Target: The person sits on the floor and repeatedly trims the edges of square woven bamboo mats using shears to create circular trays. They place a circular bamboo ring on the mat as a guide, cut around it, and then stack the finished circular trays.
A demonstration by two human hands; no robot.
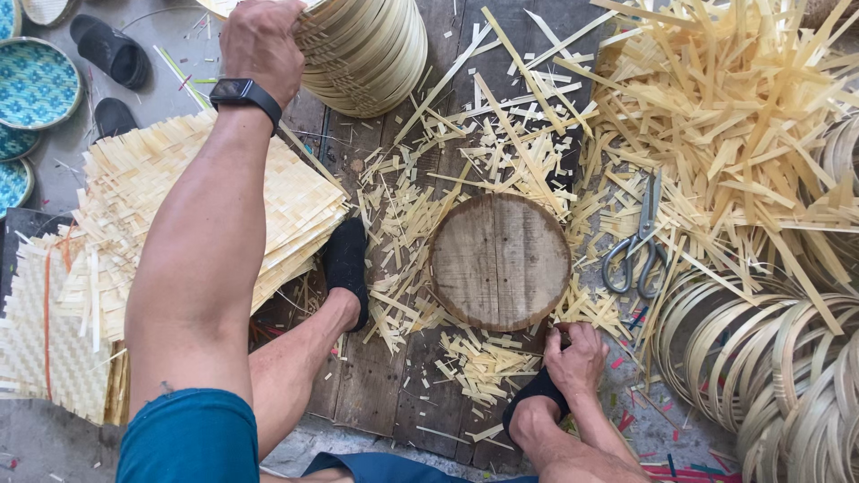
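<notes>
My left hand (261, 40) reaches far forward and grips the top of a stack of bamboo hoops (371, 49) at the upper middle. A black watch (243, 93) sits on that wrist. My right hand (575, 358) rests low, fingers curled at the lower right edge of a round wooden block (499, 261), just above my right foot in a black shoe (535, 394). Whether it holds anything is hidden. My left foot (346, 268) in a black shoe stands left of the block.
Metal scissors (637, 243) lie right of the block. Woven bamboo mats (134, 206) are stacked at left. Loose bamboo strips (725, 107) heap at upper right, more hoops (761, 358) at lower right. Blue woven trays (34, 82) and black sandals (112, 52) lie upper left.
</notes>
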